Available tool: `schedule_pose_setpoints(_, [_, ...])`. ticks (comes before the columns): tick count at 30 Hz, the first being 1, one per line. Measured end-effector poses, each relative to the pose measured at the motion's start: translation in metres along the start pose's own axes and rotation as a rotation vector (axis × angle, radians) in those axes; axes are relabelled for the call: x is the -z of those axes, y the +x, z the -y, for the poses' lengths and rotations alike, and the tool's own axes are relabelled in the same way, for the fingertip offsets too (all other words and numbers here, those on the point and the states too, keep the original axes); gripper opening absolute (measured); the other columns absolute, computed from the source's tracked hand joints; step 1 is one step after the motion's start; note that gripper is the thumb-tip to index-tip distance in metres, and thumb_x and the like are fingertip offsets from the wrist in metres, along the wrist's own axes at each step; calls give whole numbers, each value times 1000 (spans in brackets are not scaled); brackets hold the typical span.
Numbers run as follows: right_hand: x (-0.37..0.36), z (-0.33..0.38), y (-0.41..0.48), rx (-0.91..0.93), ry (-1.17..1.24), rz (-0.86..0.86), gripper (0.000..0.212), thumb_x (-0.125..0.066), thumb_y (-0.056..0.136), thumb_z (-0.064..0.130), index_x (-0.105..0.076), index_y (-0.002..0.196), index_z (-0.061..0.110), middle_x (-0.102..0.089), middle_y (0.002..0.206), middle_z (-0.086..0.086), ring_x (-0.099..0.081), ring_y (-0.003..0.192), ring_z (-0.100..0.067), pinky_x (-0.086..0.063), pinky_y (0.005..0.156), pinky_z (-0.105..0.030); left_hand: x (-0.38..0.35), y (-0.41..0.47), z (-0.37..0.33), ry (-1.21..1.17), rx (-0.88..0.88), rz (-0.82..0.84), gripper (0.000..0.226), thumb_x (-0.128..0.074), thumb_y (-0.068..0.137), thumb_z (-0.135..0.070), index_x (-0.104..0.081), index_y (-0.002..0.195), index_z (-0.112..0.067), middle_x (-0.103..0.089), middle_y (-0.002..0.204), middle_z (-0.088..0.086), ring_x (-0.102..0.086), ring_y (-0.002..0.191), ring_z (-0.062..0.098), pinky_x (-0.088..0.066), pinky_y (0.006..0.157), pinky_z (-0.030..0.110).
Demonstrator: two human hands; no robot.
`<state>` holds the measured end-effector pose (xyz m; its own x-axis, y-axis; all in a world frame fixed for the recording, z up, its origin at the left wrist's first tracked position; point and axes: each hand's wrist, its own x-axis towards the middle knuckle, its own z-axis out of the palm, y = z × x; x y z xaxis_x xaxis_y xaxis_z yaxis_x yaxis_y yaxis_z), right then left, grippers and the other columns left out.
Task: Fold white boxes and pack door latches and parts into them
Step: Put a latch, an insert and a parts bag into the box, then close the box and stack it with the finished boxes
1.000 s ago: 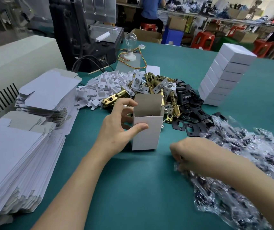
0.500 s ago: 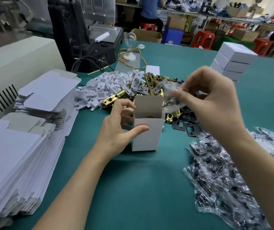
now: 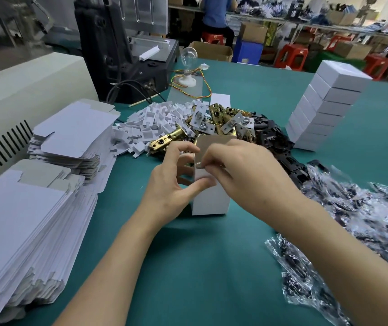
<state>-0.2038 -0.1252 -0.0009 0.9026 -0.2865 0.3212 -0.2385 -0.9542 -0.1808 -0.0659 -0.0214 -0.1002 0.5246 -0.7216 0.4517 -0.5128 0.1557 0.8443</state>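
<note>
A white box (image 3: 210,201) stands upright on the green table (image 3: 211,267) with its top open. My left hand (image 3: 172,184) grips its left side, thumb across the front. My right hand (image 3: 242,170) is at the box's open top, its curled fingers pinching a small clear bag at the rim; the bag is mostly hidden. Behind the box lie brass door latches (image 3: 216,123), white card inserts (image 3: 155,121) and black plates (image 3: 280,142). Clear bags of dark parts (image 3: 357,220) are heaped at the right.
Stacks of flat white box blanks (image 3: 30,220) fill the left side. A tilted stack of closed white boxes (image 3: 324,107) stands at the back right. A black machine (image 3: 122,48) and a bulb on wires (image 3: 188,60) are behind. A person sits far back.
My right hand picked a small clear bag from the heap at the right, lifted it above the box and has now brought it down to the box's open top. The left hand kept its hold.
</note>
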Motion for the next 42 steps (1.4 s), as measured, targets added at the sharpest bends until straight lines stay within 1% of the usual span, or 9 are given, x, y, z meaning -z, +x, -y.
schedule_pose_setpoints(4, [-5, -4, -2, 124, -124, 98, 26, -44, 107, 36, -65, 106, 22, -68, 94, 6, -50, 107, -20, -43, 88, -38, 1, 0, 0, 6, -8, 5, 49, -77, 85, -51, -50, 125, -47, -71, 103, -6, -71, 92, 16, -61, 80, 35])
schedule_pose_setpoints(10, [-20, -35, -15, -137, 282, -561, 13, -71, 94, 15, -70, 107, 14, -66, 99, 2, -60, 97, -19, -49, 85, -33, 0, 1, -1, 37, 13, 2, 48, -77, 85, -54, -55, 127, -59, -71, 119, -19, -71, 95, 8, -61, 80, 32])
schedule_pose_setpoints(13, [-38, -39, -20, -325, 533, -476, 19, -73, 94, 15, -70, 112, 16, -68, 101, 5, -64, 93, -9, -52, 83, -26, -2, 1, 1, 84, 11, 19, 37, -71, 90, -55, -63, 126, -52, -69, 118, -28, -69, 99, 6, -56, 78, 21])
schedule_pose_setpoints(18, [-56, -36, -18, -268, 555, -423, 11, -71, 96, 15, -78, 105, 12, -63, 103, 0, -61, 97, -11, -43, 84, -15, -4, 2, 2, 100, 11, 6, 18, -60, 102, -45, -69, 116, -41, -71, 110, -22, -67, 94, 7, -48, 74, 16])
schedule_pose_setpoints(22, [-61, -40, -16, -265, 557, -410, 11, -68, 98, 14, -76, 94, 9, -57, 106, -3, -56, 102, -14, -41, 87, -19, -5, 4, 1, 67, -20, -37, 26, -51, 108, -32, -76, 111, -26, -71, 115, -15, -67, 114, 14, -55, 89, 35])
schedule_pose_setpoints(26, [-62, -43, -18, -239, 643, -391, 17, -62, 102, 14, -76, 91, 13, -57, 110, 2, -56, 109, -11, -42, 90, -22, -12, 4, -5, 121, -98, -127, 23, -54, 105, -21, -77, 105, -18, -59, 123, -12, -58, 126, 11, -46, 101, 23])
schedule_pose_setpoints(34, [-66, -49, -20, -221, 942, -342, 12, -61, 100, 15, -73, 99, 15, -69, 103, 7, -64, 101, -8, -44, 83, -14, -15, 2, -9, 62, -141, -199, 46, -64, 101, -9, -52, 143, -23, -69, 120, -4, -65, 115, 17, -51, 100, 28])
schedule_pose_setpoints(39, [-67, -47, -21, -227, 1224, -362, 24, -65, 100, 20, -58, 121, 30, -73, 107, 3, -68, 106, -15, -53, 88, -25, -12, 4, -8, 119, -238, -134, 20, -60, 102, -3, -69, 112, -16, -69, 111, -3, -65, 110, 20, -51, 96, 33])
schedule_pose_setpoints(42, [-65, -46, -23, -224, 1165, -307, 15, -61, 98, 27, -67, 111, 29, -72, 110, 6, -67, 106, -12, -53, 85, -21, -10, 3, -6, 109, -215, -88, 18, -58, 99, 4, -70, 106, -7, -69, 111, 2, -65, 111, 24, -54, 94, 39])
